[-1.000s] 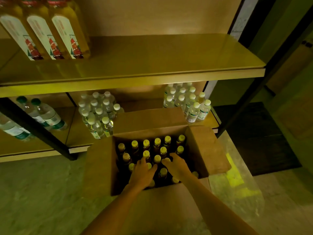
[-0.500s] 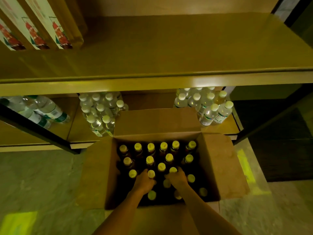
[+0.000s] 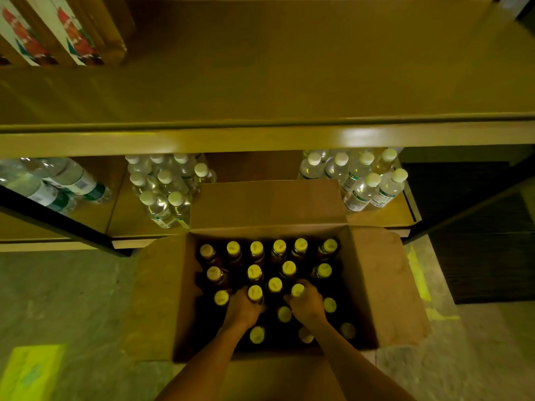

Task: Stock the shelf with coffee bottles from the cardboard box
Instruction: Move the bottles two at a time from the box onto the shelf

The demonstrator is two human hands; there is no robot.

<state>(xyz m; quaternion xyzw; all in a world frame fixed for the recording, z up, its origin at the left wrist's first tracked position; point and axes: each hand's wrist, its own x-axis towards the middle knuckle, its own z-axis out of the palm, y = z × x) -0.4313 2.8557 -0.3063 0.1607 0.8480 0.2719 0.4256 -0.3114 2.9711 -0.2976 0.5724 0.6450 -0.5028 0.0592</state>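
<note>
An open cardboard box [image 3: 373, 285] stands on the floor in front of the shelf unit. It holds several dark coffee bottles with yellow caps [image 3: 279, 247]. Both my hands are down inside the box. My left hand [image 3: 241, 309] is wrapped around the neck of one coffee bottle [image 3: 255, 293]. My right hand [image 3: 307, 303] is wrapped around the neck of another coffee bottle [image 3: 297, 290]. Both bottles stand upright among the others. The wide wooden shelf [image 3: 289, 82] above the box is bare across its middle and right.
Tall bottles with white and red labels [image 3: 72, 33] stand at the shelf's far left. On the lower shelf are clear water bottles with white caps [image 3: 165, 186], another group [image 3: 362, 180] on the right, and some lying flat [image 3: 58, 183]. A black frame post [image 3: 58, 218] crosses the left.
My head has come closer and now looks more steeply down. Both hands went deeper into the box and closed around two bottle necks.
</note>
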